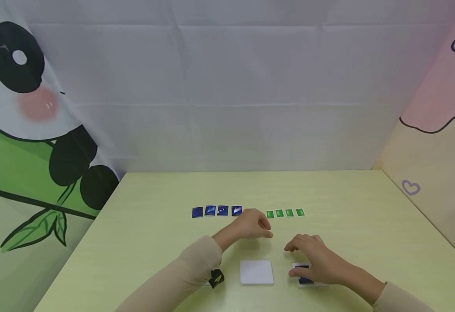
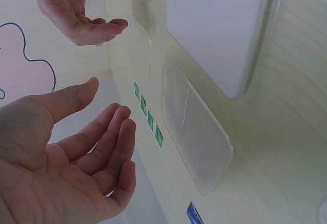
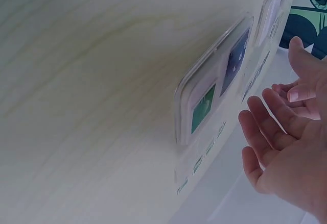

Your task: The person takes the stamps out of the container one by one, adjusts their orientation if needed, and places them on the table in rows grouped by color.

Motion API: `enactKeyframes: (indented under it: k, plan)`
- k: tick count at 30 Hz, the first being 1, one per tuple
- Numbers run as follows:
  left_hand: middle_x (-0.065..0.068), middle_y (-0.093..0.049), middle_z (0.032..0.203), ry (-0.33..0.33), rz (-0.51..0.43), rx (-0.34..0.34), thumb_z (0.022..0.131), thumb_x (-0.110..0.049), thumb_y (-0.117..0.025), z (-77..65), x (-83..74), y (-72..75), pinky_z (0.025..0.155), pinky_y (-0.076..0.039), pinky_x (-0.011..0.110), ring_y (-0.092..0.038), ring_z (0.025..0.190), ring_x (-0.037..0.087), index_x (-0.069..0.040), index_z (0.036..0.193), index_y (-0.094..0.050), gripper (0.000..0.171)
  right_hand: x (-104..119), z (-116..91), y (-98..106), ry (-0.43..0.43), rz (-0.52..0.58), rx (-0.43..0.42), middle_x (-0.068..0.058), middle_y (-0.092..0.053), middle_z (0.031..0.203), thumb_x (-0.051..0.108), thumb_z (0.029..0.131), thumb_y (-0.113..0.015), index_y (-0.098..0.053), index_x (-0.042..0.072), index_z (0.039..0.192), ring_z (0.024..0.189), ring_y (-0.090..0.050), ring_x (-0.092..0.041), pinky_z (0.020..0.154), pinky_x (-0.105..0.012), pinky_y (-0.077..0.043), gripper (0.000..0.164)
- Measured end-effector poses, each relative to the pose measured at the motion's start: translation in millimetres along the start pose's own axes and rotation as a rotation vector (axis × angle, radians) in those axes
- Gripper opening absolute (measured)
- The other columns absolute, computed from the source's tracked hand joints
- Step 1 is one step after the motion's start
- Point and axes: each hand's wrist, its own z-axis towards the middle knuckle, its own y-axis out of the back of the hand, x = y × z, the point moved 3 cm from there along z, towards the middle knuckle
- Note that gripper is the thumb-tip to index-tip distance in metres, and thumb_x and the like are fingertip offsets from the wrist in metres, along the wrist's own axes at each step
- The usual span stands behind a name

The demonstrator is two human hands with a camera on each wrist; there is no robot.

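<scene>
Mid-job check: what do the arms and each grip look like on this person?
Long, plain cream sleeves: left sleeve, right sleeve. The left grip and right grip are bare five-fingered hands; no gloves, rings or cables show. A dark patch shows beside the left cuff; whether it's part of it, I can't tell.

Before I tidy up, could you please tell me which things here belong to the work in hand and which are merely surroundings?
Likely the work: four blue cards, four green cards, white slab, clear sheet, slab with blue and green pictures.

Surroundings: table, white backdrop, left cartoon panel, right pink-and-cream panel.
</scene>
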Motion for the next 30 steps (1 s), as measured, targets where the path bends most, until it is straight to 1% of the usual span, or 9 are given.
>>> enactKeyframes:
  k: [3, 7, 14, 17, 25, 28, 30]
  plan:
    - [0.002, -0.07, 0.085, -0.02, 0.005, 0.005, 0.08, -0.02, -0.077, -2.5, -2.0, -0.5, 0.07, -0.047, 0.022, -0.059, 0.076, 0.008, -0.009, 0.087, -0.072, 0.014, -2.9, -0.5, 1.7, -0.012, 0.008, -0.007, 0.01, -0.063, 0.107, 0.04, 0.078, -0.076, -0.061, 0.018, 0.111, 0.1, -0.057, -0.009, 0.088, -0.039, -0.036, 0.043]
    - [0.002, -0.07, 0.086, -0.031, -0.004, 0.016, 0.08, -0.02, -0.077, -5.8, -3.1, -0.5, 0.069, -0.048, 0.021, -0.059, 0.075, 0.008, -0.008, 0.088, -0.072, 0.015, -6.3, -2.1, 3.1, -0.028, 0.019, -0.001, 0.01, -0.063, 0.107, 0.042, 0.079, -0.075, -0.061, 0.018, 0.111, 0.1, -0.057, -0.009, 0.087, -0.039, -0.036, 0.042]
    - [0.001, -0.069, 0.085, -0.007, -0.069, 0.034, 0.081, -0.02, -0.076, -11.3, -5.3, -3.6, 0.067, -0.049, 0.02, -0.059, 0.074, 0.008, -0.008, 0.091, -0.071, 0.016, -8.9, -10.4, 4.1, -0.027, -0.011, -0.032, 0.011, -0.063, 0.107, 0.043, 0.079, -0.075, -0.061, 0.019, 0.111, 0.099, -0.058, -0.009, 0.086, -0.038, -0.037, 0.043]
    - [0.0, -0.069, 0.084, 0.002, -0.09, 0.031, 0.081, -0.021, -0.077, -13.8, -5.1, -5.8, 0.067, -0.049, 0.02, -0.059, 0.074, 0.007, -0.009, 0.091, -0.071, 0.016, -10.4, -14.5, 4.1, -0.045, -0.024, -0.039, 0.013, -0.063, 0.107, 0.044, 0.078, -0.075, -0.061, 0.02, 0.111, 0.099, -0.058, -0.009, 0.087, -0.039, -0.037, 0.043]
    - [0.0, -0.068, 0.082, 0.012, -0.11, 0.02, 0.08, -0.02, -0.077, -18.9, -3.1, -10.9, 0.065, -0.048, 0.021, -0.059, 0.073, 0.008, -0.009, 0.088, -0.07, 0.015, -16.7, -19.8, 0.2, -0.112, -0.036, -0.031, 0.015, -0.063, 0.108, 0.052, 0.078, -0.072, -0.062, 0.021, 0.111, 0.1, -0.057, -0.008, 0.089, -0.04, -0.038, 0.047]
    - [0.0, -0.068, 0.082, 0.002, -0.1, 0.015, 0.08, -0.02, -0.078, -19.1, -5.8, -13.6, 0.066, -0.048, 0.02, -0.058, 0.073, 0.006, -0.009, 0.088, -0.071, 0.016, -20.5, -22.5, -1.1, -0.132, -0.053, -0.03, 0.016, -0.063, 0.108, 0.053, 0.077, -0.073, -0.062, 0.022, 0.111, 0.101, -0.057, -0.008, 0.09, -0.041, -0.039, 0.047]
    - [-0.001, -0.068, 0.081, -0.004, -0.088, 0.015, 0.079, -0.02, -0.078, -19.0, -8.6, -15.7, 0.066, -0.047, 0.019, -0.058, 0.072, 0.005, -0.009, 0.088, -0.071, 0.016, -23.0, -24.4, -1.2, -0.126, -0.068, -0.042, 0.016, -0.063, 0.107, 0.052, 0.076, -0.073, -0.062, 0.021, 0.11, 0.101, -0.058, -0.008, 0.089, -0.041, -0.04, 0.047]
